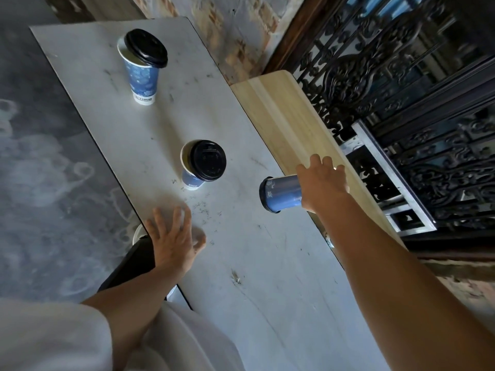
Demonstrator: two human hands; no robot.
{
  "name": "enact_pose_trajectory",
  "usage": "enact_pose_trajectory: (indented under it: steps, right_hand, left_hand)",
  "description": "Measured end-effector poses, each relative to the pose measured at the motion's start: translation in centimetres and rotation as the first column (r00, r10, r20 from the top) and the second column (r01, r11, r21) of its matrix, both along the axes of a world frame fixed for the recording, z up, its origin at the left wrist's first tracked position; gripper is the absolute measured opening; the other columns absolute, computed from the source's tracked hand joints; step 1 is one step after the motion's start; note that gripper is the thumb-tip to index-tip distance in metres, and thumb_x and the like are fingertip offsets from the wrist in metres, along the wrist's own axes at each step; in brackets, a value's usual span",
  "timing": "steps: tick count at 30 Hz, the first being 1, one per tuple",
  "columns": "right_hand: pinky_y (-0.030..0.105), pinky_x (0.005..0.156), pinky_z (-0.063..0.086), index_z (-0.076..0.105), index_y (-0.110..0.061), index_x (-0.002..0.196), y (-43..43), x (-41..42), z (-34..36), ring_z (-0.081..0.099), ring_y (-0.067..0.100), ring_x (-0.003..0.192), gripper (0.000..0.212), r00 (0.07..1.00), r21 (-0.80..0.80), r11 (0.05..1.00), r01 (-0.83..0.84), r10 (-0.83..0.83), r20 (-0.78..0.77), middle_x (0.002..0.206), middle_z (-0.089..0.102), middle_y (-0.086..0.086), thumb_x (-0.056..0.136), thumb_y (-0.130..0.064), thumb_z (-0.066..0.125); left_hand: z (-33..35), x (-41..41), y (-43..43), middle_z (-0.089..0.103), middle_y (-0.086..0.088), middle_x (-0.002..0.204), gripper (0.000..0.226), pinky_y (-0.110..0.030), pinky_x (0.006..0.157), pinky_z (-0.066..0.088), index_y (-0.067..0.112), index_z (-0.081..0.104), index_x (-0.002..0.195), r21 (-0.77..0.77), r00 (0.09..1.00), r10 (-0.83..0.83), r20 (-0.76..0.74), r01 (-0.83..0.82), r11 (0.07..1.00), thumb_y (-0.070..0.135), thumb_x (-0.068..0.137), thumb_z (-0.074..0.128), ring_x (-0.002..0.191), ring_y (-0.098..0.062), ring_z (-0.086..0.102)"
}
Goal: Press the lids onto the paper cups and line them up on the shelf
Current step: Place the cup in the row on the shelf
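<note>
Pale marble table [150, 124] beside wooden shelf [284, 113]: right hand [322, 183] wrapped around lidded blue cup [281, 194], carried tilted toward shelf, left hand [174, 236] flat, empty; risk of lid popping off, two loosely capped cups behind.

You held one blue lidded cup [281, 193] on its side at the right, by the near end of the wooden shelf [284, 113]. The middle cup [193, 180] and the far-left cup [142, 76] stood upright on the desk [241, 263], black lids resting askew, rims showing.
</note>
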State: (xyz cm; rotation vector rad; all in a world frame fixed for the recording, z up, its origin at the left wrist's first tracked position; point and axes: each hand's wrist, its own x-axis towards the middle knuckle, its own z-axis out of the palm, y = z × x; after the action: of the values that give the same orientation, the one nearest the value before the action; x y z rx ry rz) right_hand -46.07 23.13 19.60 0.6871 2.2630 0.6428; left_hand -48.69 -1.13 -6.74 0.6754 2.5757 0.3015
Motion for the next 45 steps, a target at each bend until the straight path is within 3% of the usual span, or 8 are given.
enact_pose_trajectory:
  steps: [6,26,34,40,45]
  right_hand:
    - [0.050,0.107,0.040,0.044,-0.020,0.137,-0.8,0.4,0.1,0.039,0.032,0.129,0.061,1.000,-0.018,1.000,0.000,0.000,0.028,0.137,0.039,0.011,0.083,-0.022,0.071]
    - [0.051,0.108,0.039,0.046,-0.022,0.136,-1.6,0.4,1.1,0.035,0.032,0.132,0.059,0.993,0.064,0.994,-0.093,0.088,0.080,0.140,0.035,0.011,0.082,-0.019,0.070]
    - [0.050,0.108,0.039,0.047,-0.022,0.136,-1.6,0.5,1.1,0.035,0.032,0.131,0.060,0.993,0.065,0.994,-0.090,0.085,0.083,0.139,0.036,0.010,0.081,-0.020,0.071]
    - [0.049,0.106,0.041,0.047,-0.023,0.137,-1.4,0.6,1.1,0.035,0.032,0.131,0.062,0.993,0.067,0.994,-0.090,0.085,0.087,0.138,0.037,0.010,0.080,-0.018,0.071]
    - [0.049,0.105,0.042,0.047,-0.022,0.137,-1.3,0.7,1.1,0.036,0.033,0.131,0.063,0.993,0.066,0.994,-0.085,0.080,0.087,0.138,0.037,0.011,0.080,-0.019,0.072]
  left_hand:
    - [-0.6,0.7,-0.8,0.019,-0.005,0.162,0.100,-0.073,0.114,0.008,0.020,0.020,0.158,-0.008,0.995,-0.093,-0.035,0.093,0.996,0.066,0.080,0.062,0.143,-0.063,0.000]
    - [-0.2,0.8,-0.5,-0.005,-0.004,0.167,0.099,-0.071,0.115,-0.006,0.021,0.000,0.160,-0.027,0.996,-0.092,-0.009,0.092,0.995,0.071,0.087,0.042,0.141,-0.060,-0.024]
    - [-0.4,0.8,-0.7,0.009,-0.006,0.167,0.100,-0.071,0.114,-0.005,0.020,0.009,0.160,-0.032,0.994,-0.106,-0.011,0.105,0.994,0.071,0.084,0.049,0.142,-0.060,-0.019]
    - [-0.3,0.7,-0.6,0.014,-0.007,0.167,0.102,-0.062,0.110,-0.025,0.020,0.013,0.160,-0.025,0.994,-0.109,-0.001,0.109,0.994,0.071,0.082,0.054,0.143,-0.060,-0.016]
    - [-0.2,0.8,-0.6,0.005,-0.005,0.169,0.101,-0.061,0.108,-0.027,0.022,0.006,0.160,-0.044,0.995,-0.097,0.021,0.098,0.994,0.071,0.084,0.049,0.142,-0.058,-0.025]
